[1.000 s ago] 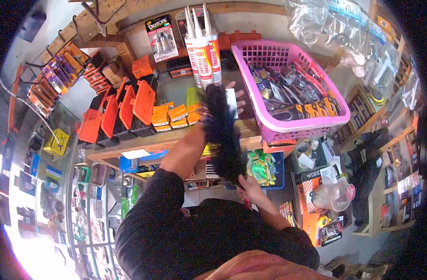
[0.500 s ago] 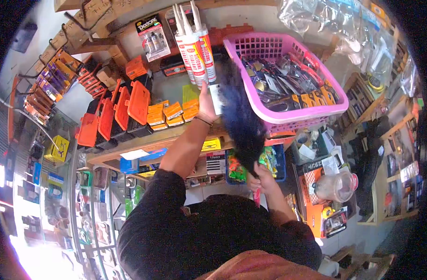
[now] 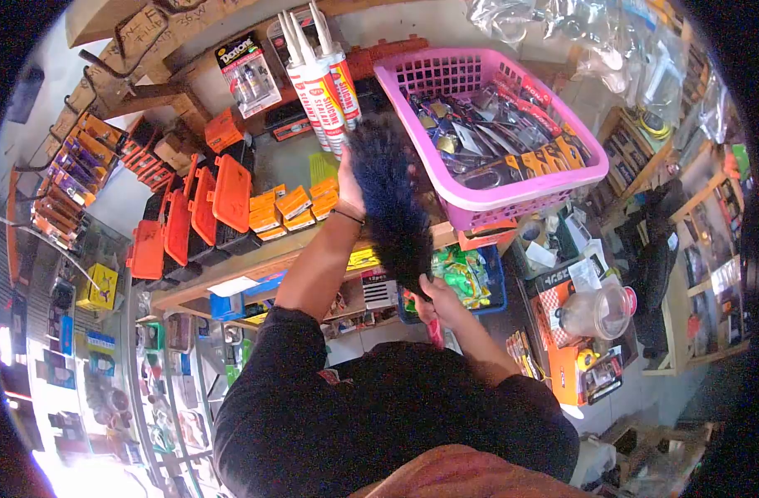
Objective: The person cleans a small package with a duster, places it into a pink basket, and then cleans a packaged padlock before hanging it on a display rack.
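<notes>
My left hand (image 3: 350, 189) reaches to the lower ends of several white silicone sealant tubes (image 3: 319, 95) and grips them there; the duster partly hides its fingers. The tubes lean together with their nozzles up. My right hand (image 3: 440, 300) is closed round the pink handle (image 3: 435, 332) of a dark, fluffy duster (image 3: 392, 207). Its bristles, blurred at the top, cover the shelf between the tubes and a pink basket (image 3: 479, 199) of packaged tools and padlocks. Small orange-yellow boxes (image 3: 294, 203) sit left of my left hand.
Open orange-lidded cases (image 3: 203, 203) stand along the wooden shelf (image 3: 222, 278) on the left. Under it, a blue crate (image 3: 500, 286) holds green packets. To the right are a clear plastic jar (image 3: 591, 314) and an orange box (image 3: 568, 373). Plastic bags (image 3: 612, 50) hang at upper right.
The duster has swung left, closer to the tubes and across my left fingers. My right hand has moved left and up slightly. The whole view has shifted a little.
</notes>
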`<move>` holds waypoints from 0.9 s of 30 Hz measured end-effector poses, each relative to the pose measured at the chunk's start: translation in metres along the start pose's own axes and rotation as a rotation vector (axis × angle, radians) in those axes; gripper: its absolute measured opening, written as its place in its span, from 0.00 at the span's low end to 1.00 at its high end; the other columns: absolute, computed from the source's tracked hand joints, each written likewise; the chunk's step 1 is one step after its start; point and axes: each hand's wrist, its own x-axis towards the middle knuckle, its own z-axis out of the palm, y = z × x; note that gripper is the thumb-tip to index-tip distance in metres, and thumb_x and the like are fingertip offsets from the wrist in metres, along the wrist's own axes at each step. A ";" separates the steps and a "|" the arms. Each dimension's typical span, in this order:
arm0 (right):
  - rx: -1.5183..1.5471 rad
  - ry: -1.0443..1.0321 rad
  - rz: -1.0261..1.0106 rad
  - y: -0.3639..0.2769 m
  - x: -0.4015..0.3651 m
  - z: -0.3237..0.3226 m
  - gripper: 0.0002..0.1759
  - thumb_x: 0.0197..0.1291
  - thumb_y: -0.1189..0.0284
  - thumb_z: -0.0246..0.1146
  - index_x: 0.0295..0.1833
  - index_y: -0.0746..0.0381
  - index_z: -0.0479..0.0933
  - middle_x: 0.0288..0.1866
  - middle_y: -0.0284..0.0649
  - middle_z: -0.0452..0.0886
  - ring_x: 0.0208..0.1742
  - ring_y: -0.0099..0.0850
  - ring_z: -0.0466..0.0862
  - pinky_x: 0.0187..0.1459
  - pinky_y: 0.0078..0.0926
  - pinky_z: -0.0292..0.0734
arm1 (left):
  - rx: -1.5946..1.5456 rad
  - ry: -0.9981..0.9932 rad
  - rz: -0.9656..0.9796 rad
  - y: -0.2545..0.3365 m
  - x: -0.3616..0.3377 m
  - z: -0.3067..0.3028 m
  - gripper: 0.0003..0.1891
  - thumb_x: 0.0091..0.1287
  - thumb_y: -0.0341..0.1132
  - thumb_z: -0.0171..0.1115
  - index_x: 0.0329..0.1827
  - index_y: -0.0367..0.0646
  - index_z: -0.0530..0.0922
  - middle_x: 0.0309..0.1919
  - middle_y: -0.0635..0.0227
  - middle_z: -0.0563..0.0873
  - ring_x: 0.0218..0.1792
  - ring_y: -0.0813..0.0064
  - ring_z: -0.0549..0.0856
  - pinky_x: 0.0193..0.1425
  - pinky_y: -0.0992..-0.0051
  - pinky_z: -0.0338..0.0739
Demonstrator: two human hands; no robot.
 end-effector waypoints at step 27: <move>-0.182 0.073 0.089 -0.012 -0.047 0.003 0.20 0.61 0.52 0.50 0.28 0.56 0.60 0.11 0.29 0.58 0.09 0.19 0.57 0.11 0.17 0.53 | -0.033 -0.264 -0.063 0.002 0.000 -0.024 0.35 0.60 0.61 0.42 0.62 0.44 0.60 0.59 0.57 0.68 0.58 0.56 0.68 0.63 0.57 0.59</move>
